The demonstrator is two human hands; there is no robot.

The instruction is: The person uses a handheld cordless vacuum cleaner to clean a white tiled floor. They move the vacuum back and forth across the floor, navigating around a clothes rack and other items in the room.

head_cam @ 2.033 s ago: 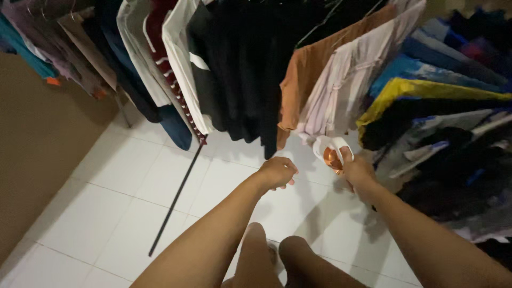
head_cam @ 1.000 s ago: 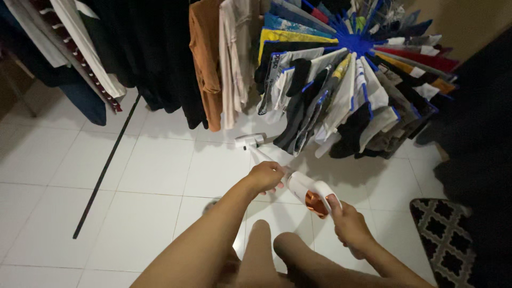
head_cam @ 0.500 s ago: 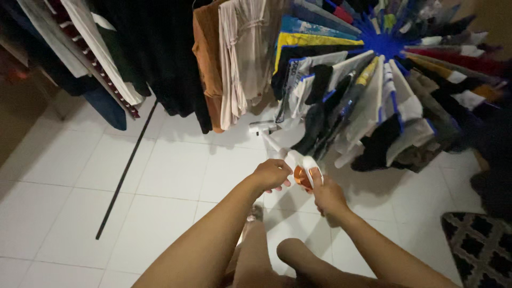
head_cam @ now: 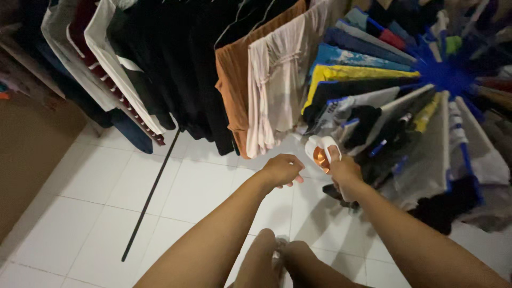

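My right hand [head_cam: 345, 169] grips a small rolled white cloth with an orange patch [head_cam: 320, 152], held up near the garments on a round blue drying rack [head_cam: 445, 72]. My left hand [head_cam: 281, 169] hovers just left of it, fingers curled, holding nothing I can see. Both arms reach forward over my knees [head_cam: 277, 256]. An orange garment [head_cam: 232, 88] and a pale beige one [head_cam: 274, 90] hang right above my hands.
Dark and white clothes [head_cam: 144, 64] hang on a rail at upper left. A thin black rod [head_cam: 152, 192] leans down onto the white tiled floor [head_cam: 96, 213]. A brown panel [head_cam: 26, 154] stands at the left. Several coloured garments fan out on the right.
The view swung left and closer to the hanging clothes. The white cloth, earlier stretched between both hands, is now bunched in my right hand alone, with my left hand off it.
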